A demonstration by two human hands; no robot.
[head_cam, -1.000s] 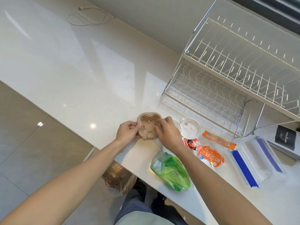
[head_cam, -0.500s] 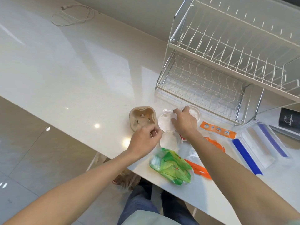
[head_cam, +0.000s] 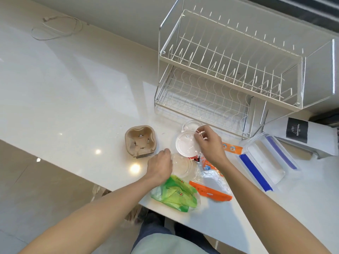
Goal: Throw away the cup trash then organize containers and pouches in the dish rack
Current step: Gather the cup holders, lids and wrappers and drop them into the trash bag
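The right hand (head_cam: pixel 209 145) pinches the edge of a white cup lid (head_cam: pixel 185 143), fingers closed on its rim, lifting it slightly off the white counter (head_cam: pixel 73 99). A second, clear lid (head_cam: pixel 190 125) lies just behind it, near the foot of the dish rack (head_cam: pixel 229 74). The left hand (head_cam: pixel 160 166) rests with curled fingers against a third lid, a clear dome lid (head_cam: pixel 181 166); whether it actually grips the lid cannot be told. That makes three lids in all.

One brown pulp cup carrier (head_cam: pixel 140 141) sits to the left of the hands, its hollows holding nothing. The two-tier rack holds nothing on either shelf. One clear rectangular container (head_cam: pixel 266 160) with blue clips lies to the right of the hands, nothing inside it. Beyond it rests one white bag with a black label (head_cam: pixel 300 136).

Pouches lie at the counter's near edge: one green pouch (head_cam: pixel 174 195), one clear zip bag with an orange strip (head_cam: pixel 211 191), and an orange sachet (head_cam: pixel 207 165) partly hidden under the right wrist. A further orange strip (head_cam: pixel 233 148) shows beside the container. A white cable (head_cam: pixel 55 28) is coiled at the far left.
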